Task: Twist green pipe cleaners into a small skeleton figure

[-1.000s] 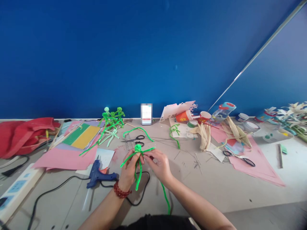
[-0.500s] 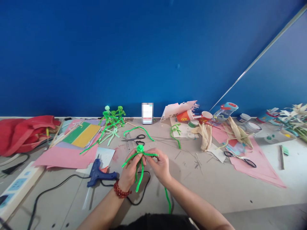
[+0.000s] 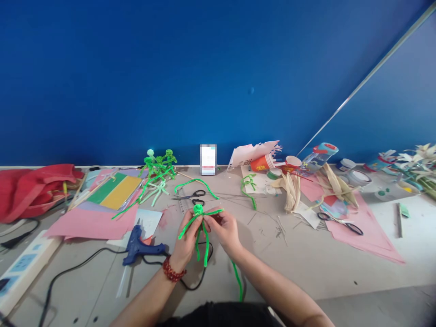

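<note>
- Green pipe-cleaner figure (image 3: 198, 209): fuzzy bright-green chenille, tightly coiled ball of a head, two bent arms out to the sides, two long legs hanging down; held in the air between both hands, above a cluttered craft table (image 3: 289, 259)
- Left hand (image 3: 185, 245): closed around the figure's middle, red beaded bracelet (image 3: 173, 270) on the wrist
- Right hand (image 3: 225, 231): fingers pinched shut on the figure's arm, just beside the head
- Orange paper cup (image 3: 262, 162), far beyond the figure: dark lettering, too small to read
- White card (image 3: 207, 159), directly beyond the figure: writing blurred out
- Blue glue gun (image 3: 139, 249): left of the figure, no readable marking
- Black-handled scissors (image 3: 192, 195): just beyond the figure
- Three finished green figures (image 3: 158, 162): beyond the figure, to the left
</note>
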### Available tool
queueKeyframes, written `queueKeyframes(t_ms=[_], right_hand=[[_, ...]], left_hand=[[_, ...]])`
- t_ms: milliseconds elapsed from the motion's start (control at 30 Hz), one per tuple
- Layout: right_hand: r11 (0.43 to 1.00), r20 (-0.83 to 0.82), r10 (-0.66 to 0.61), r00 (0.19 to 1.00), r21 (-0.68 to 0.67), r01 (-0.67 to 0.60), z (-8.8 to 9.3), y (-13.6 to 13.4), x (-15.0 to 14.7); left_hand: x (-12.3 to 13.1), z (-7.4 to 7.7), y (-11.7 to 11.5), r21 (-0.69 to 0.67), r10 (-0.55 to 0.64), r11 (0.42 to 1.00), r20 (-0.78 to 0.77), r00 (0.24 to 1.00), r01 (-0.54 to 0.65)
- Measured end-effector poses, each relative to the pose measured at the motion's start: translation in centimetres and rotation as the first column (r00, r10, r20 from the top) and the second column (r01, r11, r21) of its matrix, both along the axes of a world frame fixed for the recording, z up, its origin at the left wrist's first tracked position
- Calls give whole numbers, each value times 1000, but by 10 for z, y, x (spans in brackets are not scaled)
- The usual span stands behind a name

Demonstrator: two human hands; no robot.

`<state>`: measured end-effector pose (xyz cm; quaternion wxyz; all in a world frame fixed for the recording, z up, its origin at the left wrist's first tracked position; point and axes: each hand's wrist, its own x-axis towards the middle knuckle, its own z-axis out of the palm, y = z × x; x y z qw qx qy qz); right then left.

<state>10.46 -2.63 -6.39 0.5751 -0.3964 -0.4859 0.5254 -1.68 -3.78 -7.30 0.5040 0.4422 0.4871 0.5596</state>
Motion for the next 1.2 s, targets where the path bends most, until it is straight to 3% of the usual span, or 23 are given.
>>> queueKeyframes(t_ms=[100, 433, 600, 767, 967, 1200], right_hand=[[999, 40, 4, 999, -33, -3, 1, 0, 3], [997, 77, 75, 994, 0, -75, 6, 3, 12], [997, 131, 53, 990, 49, -60, 6, 3, 15], [995, 68, 94, 993, -31, -92, 4, 1, 13], [992, 187, 26, 982, 117, -48, 2, 1, 16], [987, 206, 2, 978, 156, -35, 7, 2, 17]], left_hand=[[-1, -2, 0, 7, -93, 996, -29, 995, 93], [-4, -4, 1, 123, -124, 981, -184, 975, 148], [-3, 0, -2, 74, -166, 982, -132, 977, 176], [-2, -2, -3, 57, -188, 980, -73, 979, 192], [-4, 0, -2, 116, -137, 980, -216, 967, 165], [-4, 7, -4, 145, -117, 977, -263, 958, 159]])
